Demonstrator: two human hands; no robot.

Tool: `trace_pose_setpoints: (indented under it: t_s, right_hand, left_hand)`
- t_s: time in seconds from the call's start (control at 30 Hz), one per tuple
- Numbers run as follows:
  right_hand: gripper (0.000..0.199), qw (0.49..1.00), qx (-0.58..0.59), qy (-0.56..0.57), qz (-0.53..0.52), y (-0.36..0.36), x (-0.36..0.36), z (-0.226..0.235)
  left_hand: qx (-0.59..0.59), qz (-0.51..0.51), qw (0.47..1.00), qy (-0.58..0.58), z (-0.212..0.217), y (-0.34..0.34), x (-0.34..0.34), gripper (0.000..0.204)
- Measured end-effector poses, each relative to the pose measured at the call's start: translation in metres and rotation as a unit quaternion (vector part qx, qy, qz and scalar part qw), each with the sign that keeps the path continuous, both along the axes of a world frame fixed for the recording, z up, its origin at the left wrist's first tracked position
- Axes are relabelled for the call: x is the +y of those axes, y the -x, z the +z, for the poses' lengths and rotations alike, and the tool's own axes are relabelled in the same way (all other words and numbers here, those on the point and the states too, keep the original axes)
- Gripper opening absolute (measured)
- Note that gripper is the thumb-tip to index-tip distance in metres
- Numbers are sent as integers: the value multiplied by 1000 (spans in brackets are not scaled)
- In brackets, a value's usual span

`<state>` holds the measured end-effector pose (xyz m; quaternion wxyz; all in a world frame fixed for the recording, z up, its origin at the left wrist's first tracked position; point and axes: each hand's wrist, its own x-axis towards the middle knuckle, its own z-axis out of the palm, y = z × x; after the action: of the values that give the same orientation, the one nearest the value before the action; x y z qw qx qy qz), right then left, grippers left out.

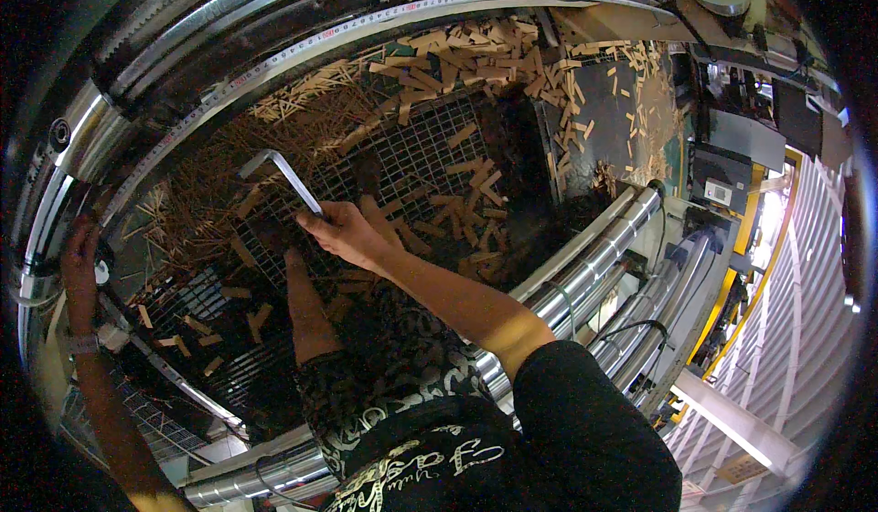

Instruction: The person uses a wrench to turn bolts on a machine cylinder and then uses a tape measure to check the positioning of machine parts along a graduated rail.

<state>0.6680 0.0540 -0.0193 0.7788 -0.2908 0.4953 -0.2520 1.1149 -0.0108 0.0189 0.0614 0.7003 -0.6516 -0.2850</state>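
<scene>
My right hand [340, 231] is shut on a large L-shaped steel hex key [283, 172], whose bent end points up and left over a metal mesh grate [416, 160]. My left hand [79, 270] rests at the far left against a big shiny steel roller [50, 210], fingers curled on its edge; a watch sits on that wrist. My bare leg and patterned shorts [393, 366] show below the right hand, over the grate.
Several short wooden strips and offcuts [457, 55] litter the grate and the dark pit beneath. A curved steel rail with a measuring scale [302, 50] arcs above. Polished steel rollers [594, 256] cross at the right, with yellow-framed machinery [732, 183] beyond.
</scene>
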Motion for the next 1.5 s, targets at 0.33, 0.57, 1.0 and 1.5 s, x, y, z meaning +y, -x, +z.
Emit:
trace_pose_setpoints:
  t_s: [0.33,0.57,1.0,1.5]
  right_hand:
    - [23,990,-95,-53,-93,8,0,-7]
    - [15,991,125,1,-42,12,26,-48]
    - [30,998,46,-10,-31,-2,16,9]
    - [28,998,23,-38,-44,-9,24,9]
  left_hand:
    - [-46,23,998,27,-6,-2,-13,31]
    - [36,59,998,2,8,14,-17,31]
    - [-78,-92,988,98,3,-8,-19,32]
    - [-36,-92,993,72,16,12,-32,32]
